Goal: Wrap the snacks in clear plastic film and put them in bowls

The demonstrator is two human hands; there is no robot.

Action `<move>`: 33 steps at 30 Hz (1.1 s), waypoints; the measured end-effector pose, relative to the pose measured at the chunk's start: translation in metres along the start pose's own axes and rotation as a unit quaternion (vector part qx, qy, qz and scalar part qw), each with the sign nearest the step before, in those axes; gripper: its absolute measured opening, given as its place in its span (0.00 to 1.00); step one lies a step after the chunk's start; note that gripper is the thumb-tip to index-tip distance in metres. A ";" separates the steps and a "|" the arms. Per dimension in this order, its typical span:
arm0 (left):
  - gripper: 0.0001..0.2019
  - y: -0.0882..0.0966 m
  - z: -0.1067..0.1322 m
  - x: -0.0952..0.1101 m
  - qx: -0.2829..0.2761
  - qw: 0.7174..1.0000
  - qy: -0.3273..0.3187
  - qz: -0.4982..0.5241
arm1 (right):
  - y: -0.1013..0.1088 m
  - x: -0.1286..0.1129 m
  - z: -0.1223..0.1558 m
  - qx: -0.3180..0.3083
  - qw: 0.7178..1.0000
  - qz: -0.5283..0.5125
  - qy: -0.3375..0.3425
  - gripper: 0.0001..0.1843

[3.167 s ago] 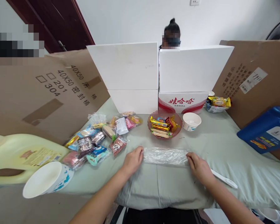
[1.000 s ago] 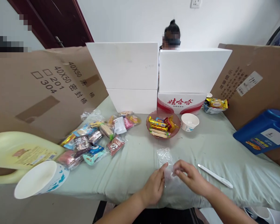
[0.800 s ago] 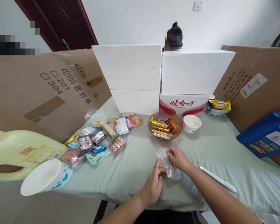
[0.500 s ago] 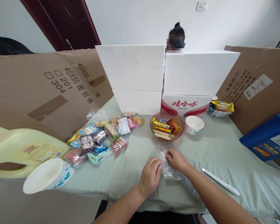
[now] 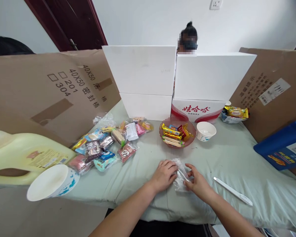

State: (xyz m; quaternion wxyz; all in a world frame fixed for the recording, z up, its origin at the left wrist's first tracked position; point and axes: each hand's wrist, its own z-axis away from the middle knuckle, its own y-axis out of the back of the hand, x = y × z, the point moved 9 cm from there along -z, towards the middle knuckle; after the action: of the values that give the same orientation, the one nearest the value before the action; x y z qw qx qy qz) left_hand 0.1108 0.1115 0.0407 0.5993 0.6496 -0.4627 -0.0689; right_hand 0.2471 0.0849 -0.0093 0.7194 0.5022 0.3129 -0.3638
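A crinkled clear plastic bag (image 5: 180, 176) lies on the green tablecloth in front of me. My left hand (image 5: 164, 175) rests palm down along the bag's left edge, its fingers lying flat and its fingertips on the plastic. On the other side, my right hand (image 5: 198, 184) has thumb and fingers apart, with the fingertips at the bag's right edge. Beyond the hands stands a pinkish glass bowl (image 5: 164, 140) holding yellow-wrapped snacks and a bundle of thin sticks. A white paper bowl (image 5: 205, 135) with a blue pattern is beside it.
Packaged snacks (image 5: 108, 141) are heaped at left, near a yellow jug (image 5: 36, 148) and a paper bowl (image 5: 66, 184). A white-handled tool (image 5: 233, 191) lies at right, before a blue jug (image 5: 286, 148). White boxes (image 5: 148, 75) stand at the back; a person (image 5: 188, 36) is behind them.
My right hand has opened and moved right and slightly nearer me along the bag. The left hand has shifted up and right, its fingers flatter. The bag looks narrower and straighter.
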 end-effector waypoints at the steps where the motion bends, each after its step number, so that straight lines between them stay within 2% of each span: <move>1: 0.12 -0.001 0.000 0.001 -0.006 1.000 -0.002 -0.006 | 0.000 0.002 0.005 0.001 1.000 -0.004 0.003 0.37; 4: 0.17 -0.003 0.000 0.002 -0.015 1.000 -0.001 -0.019 | 0.004 -0.007 0.017 0.027 0.996 0.069 0.047 0.37; 6: 0.18 -0.003 0.000 0.002 -0.017 1.000 -0.001 -0.025 | 0.010 -0.028 0.026 0.084 0.975 0.173 0.115 0.30; 8: 0.19 -0.004 0.000 0.003 -0.017 0.999 -0.003 -0.030 | 0.008 -0.053 0.040 0.145 0.920 0.296 0.211 0.25; 10: 0.18 -0.004 0.001 0.003 -0.018 0.999 -0.006 -0.036 | -0.013 -0.066 0.058 0.156 0.852 0.392 0.310 0.31; 12: 0.18 -0.004 0.001 0.003 -0.023 0.999 -0.008 -0.041 | -0.042 -0.061 0.077 0.132 0.804 0.439 0.379 0.42; 14: 0.19 -0.005 0.001 0.001 -0.030 0.999 -0.008 -0.044 | -0.063 -0.047 0.096 0.124 0.774 0.461 0.416 0.47; 16: 0.19 -0.006 0.001 0.000 -0.030 0.999 -0.007 -0.044 | -0.072 -0.037 0.119 0.139 0.742 0.468 0.460 0.37; 18: 0.18 -0.006 0.002 -0.001 -0.027 0.999 -0.006 -0.043 | -0.072 -0.038 0.139 0.126 0.718 0.449 0.516 0.23; 19: 0.18 -0.006 0.002 -0.001 -0.027 0.999 -0.005 -0.042 | -0.067 -0.041 0.142 0.107 0.723 0.433 0.528 0.20; 21: 0.18 -0.006 0.002 -0.001 -0.027 0.999 -0.003 -0.044 | -0.051 -0.050 0.132 0.071 0.765 0.406 0.495 0.19; 23: 0.18 -0.006 0.002 0.000 -0.029 0.998 -0.001 -0.047 | -0.035 -0.057 0.109 0.068 0.807 0.406 0.423 0.24; 24: 0.18 -0.006 0.002 0.000 -0.030 0.998 -0.002 -0.048 | -0.031 -0.060 0.100 0.075 0.813 0.414 0.403 0.27; 28: 0.18 -0.003 0.003 0.003 -0.029 0.998 -0.014 -0.045 | -0.043 -0.061 0.086 0.099 0.789 0.455 0.401 0.37; 31: 0.16 -0.002 0.004 0.007 -0.024 0.999 -0.040 -0.024 | -0.050 -0.055 0.095 0.107 0.780 0.461 0.410 0.33; 33: 0.16 -0.001 0.006 0.011 -0.020 0.998 -0.065 0.002 | -0.048 -0.054 0.103 0.107 0.787 0.436 0.423 0.27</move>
State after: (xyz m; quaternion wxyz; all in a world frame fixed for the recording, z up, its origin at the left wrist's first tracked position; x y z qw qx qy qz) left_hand 0.1139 0.0997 0.0438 0.5809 0.6304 -0.5009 -0.1191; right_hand 0.1868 -0.0125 0.0420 0.5390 0.7623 0.2928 0.2067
